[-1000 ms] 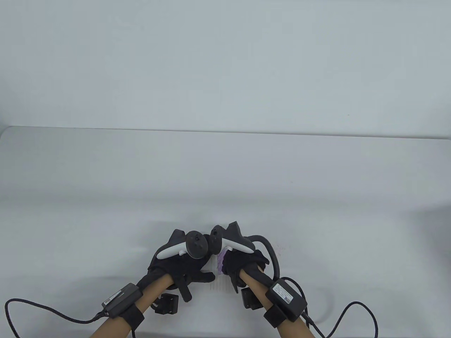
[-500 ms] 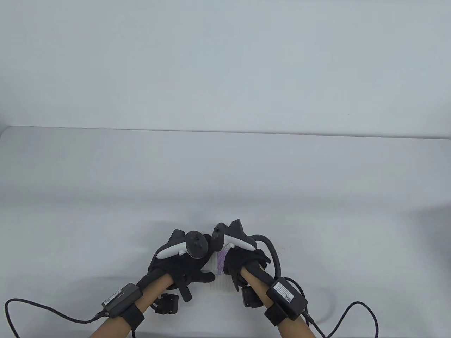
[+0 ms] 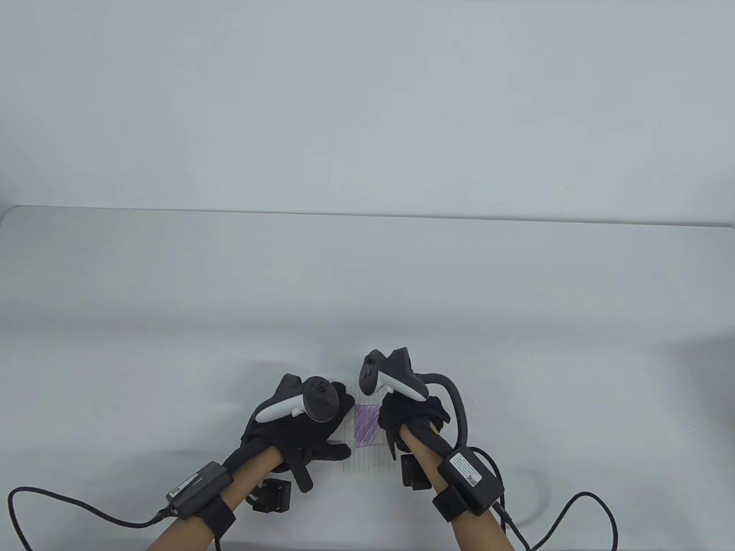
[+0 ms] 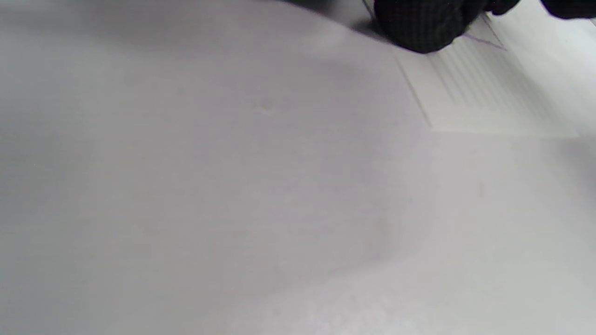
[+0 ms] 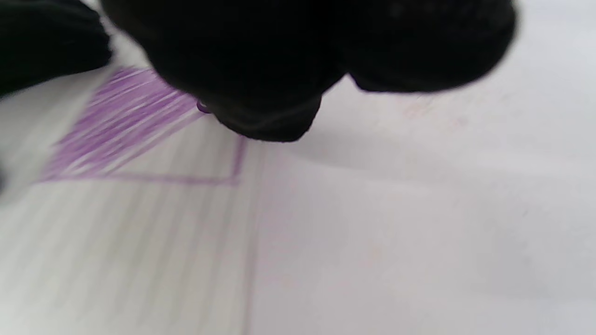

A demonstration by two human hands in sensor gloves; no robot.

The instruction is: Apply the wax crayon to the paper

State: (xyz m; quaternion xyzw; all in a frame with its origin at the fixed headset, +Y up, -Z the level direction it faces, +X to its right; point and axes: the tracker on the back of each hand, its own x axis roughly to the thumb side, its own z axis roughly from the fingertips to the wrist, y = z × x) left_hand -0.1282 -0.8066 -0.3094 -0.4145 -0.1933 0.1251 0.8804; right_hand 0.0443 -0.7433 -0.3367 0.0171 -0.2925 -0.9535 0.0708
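Observation:
A small lined paper lies near the table's front edge. It carries a purple outlined square partly filled with crayon strokes. My left hand lies flat on the paper's left side, thumb stretched along it; its fingertip rests on the paper in the left wrist view. My right hand is curled at the square's right edge. In the right wrist view its fingers grip a purple crayon; only the tip shows, at the strokes. The crayon's body is hidden.
The white table stretches back to its far edge with a white wall behind. Black cables trail from both wrists along the front edge. Faint reddish marks lie right of my right hand.
My right hand has moved right and slightly away, uncovering the purple square on the paper. My left hand has stayed in place.

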